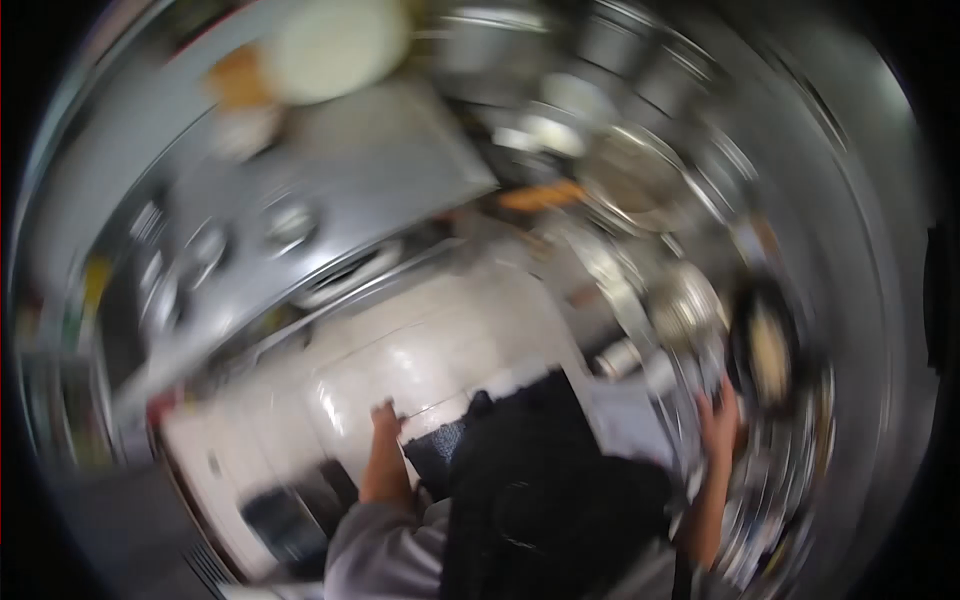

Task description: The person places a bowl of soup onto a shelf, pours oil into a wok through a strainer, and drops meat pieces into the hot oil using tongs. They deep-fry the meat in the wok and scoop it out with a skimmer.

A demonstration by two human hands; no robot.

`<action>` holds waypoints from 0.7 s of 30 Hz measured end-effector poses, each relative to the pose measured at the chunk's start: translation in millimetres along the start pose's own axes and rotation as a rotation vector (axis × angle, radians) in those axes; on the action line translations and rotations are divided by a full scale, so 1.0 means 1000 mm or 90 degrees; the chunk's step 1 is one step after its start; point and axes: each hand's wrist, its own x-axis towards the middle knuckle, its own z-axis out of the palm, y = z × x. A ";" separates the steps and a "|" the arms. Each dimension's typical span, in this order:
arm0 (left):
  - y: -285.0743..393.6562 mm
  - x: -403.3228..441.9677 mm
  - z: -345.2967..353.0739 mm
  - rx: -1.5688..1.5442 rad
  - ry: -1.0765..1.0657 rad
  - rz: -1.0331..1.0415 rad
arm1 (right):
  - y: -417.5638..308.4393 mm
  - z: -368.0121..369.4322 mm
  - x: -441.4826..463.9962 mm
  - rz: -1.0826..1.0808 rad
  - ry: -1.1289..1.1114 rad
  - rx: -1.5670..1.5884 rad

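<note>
Motion blur smears the whole head view. My right hand (718, 420) is stretched out on the right side, its fingers apart with nothing visible in them. Close to it is a dark oval pan (770, 340) with something pale yellow inside. A shiny round metal bowl (685, 305) lies just beyond the fingertips; whether they touch anything cannot be made out. My left hand (385, 415) hangs over the pale tiled floor (400, 365), apart from any object I can see. Its fingers are too blurred to read.
A steel counter (370, 150) at upper left carries a large pale round thing (335, 50) and several small round metal items. More metal pots and a wide round pan (635, 180) crowd the upper right, near an orange strip (540, 196). A dark bin-like object (290, 520) is at lower left.
</note>
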 end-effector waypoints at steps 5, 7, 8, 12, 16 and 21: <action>0.100 -0.030 0.035 -0.332 -0.248 0.089 | -0.020 -0.028 -0.078 0.174 -0.120 0.112; 0.107 -0.001 0.016 0.107 -0.283 0.546 | -0.008 -0.036 -0.115 0.351 -0.221 0.181; 0.111 0.006 0.005 0.098 -0.307 0.479 | 0.006 -0.041 -0.141 0.410 -0.263 0.219; 0.108 0.079 -0.041 -0.003 -0.273 0.277 | 0.089 -0.034 -0.257 0.671 -0.331 0.301; 0.138 0.132 -0.088 0.002 -0.203 0.248 | 0.140 0.009 -0.367 0.885 -0.219 0.260; 0.209 0.126 -0.107 0.052 -0.251 0.412 | 0.194 0.053 -0.443 0.998 -0.098 -0.085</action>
